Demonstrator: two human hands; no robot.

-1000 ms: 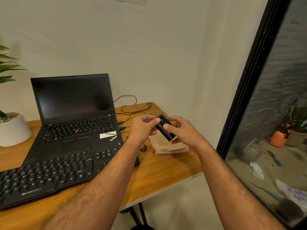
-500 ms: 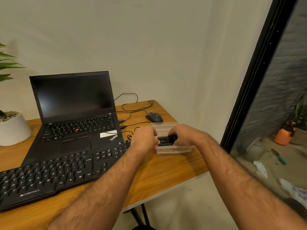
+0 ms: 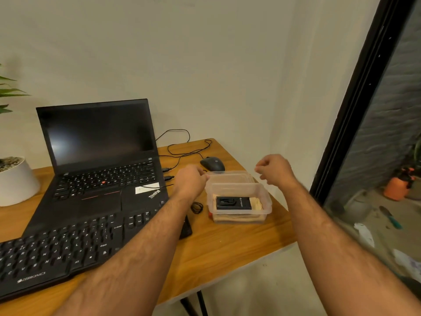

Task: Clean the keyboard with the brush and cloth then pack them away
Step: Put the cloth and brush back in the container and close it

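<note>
Both hands hover over the right end of the desk, seen from the head camera, the only view. The left hand (image 3: 190, 182) has its fingers curled at the left edge of a clear lid (image 3: 230, 175) lying just behind the clear plastic box (image 3: 264, 202); whether it already pinches that lid I cannot tell. The right hand (image 3: 274, 169) hangs above the box's far right corner with fingers loosely curled, holding nothing and touching nothing.

Inside the box the black brush (image 3: 233, 202) lies flat on a tan cloth (image 3: 256, 204). I judge the cleaning done and the packing nearly done, with 1 step left: the lid. The next move calls for lifting the lid with both hands, squaring it over the rim and pressing the corners down.

A wooden desk (image 3: 227, 245) carries the black keyboard (image 3: 68, 247) at the front left, an open laptop (image 3: 100, 160) with a dark screen behind it, a black mouse (image 3: 213, 163) just beyond the lid, and thin black cables (image 3: 182, 151) trailing toward the wall. A white plant pot (image 3: 16, 181) stands at the far left. A small black object (image 3: 185, 226) lies beside the left forearm; what it is I cannot tell. A plain pale wall backs the desk, and to the right a black-framed glass door (image 3: 355, 99) shows an orange sprayer (image 3: 397, 183) outside on the ground.
</note>
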